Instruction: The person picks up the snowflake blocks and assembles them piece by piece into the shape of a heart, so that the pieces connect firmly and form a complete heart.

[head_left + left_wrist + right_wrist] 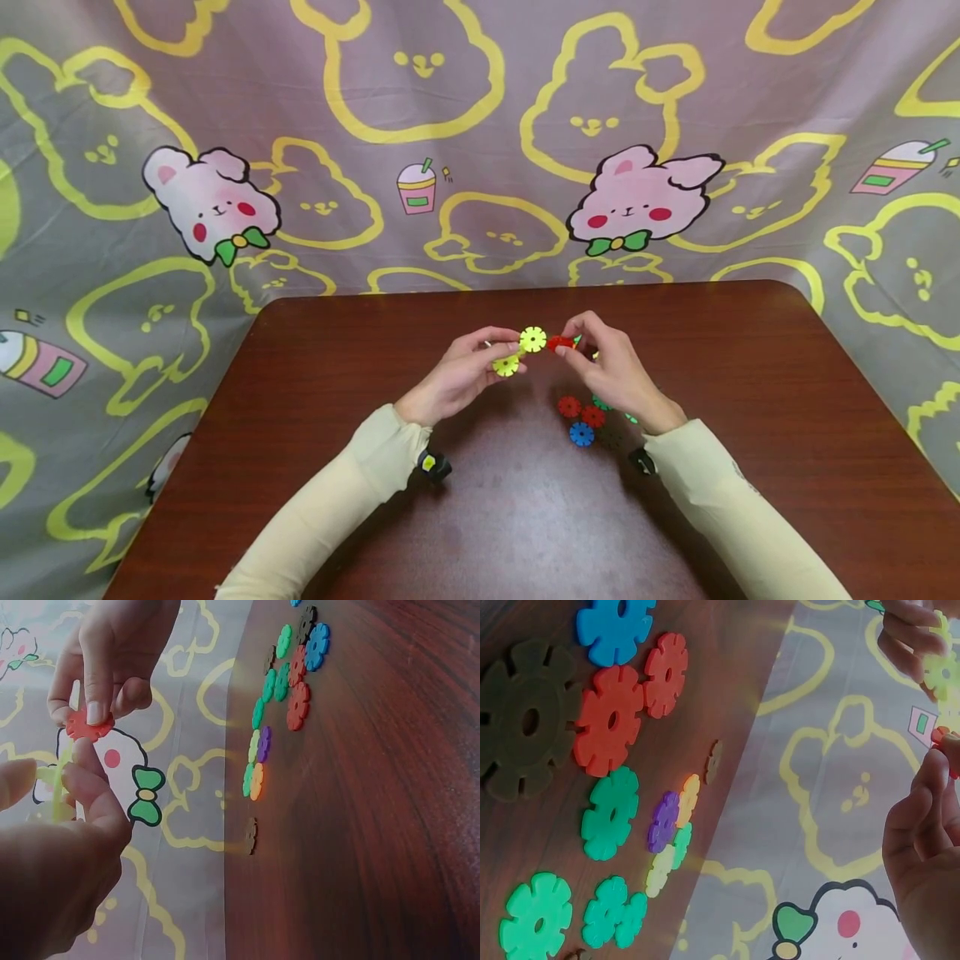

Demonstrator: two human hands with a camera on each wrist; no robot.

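Above the middle of the table, my left hand (459, 372) holds joined yellow notched discs between thumb and fingers. One yellow disc (533, 339) sticks out past the fingertips; a second yellow disc (506, 366) shows lower, beside the thumb. Opposite, my right hand (613, 371) pinches a red notched disc (560, 343) by thumb and fingertips. In the left wrist view the red disc (88, 726) lies nearly flat, close to the yellow pieces. Whether red and yellow touch cannot be told. The right wrist view catches a yellow disc (941, 673) and part of the right hand (930, 847).
Loose notched discs lie on the brown table (495, 517) by the right hand: blue (581, 434), red (569, 406), several green (611, 814), purple (664, 821), orange (688, 801) and dark brown (531, 694). A patterned cloth (480, 100) hangs behind the table and at both sides.
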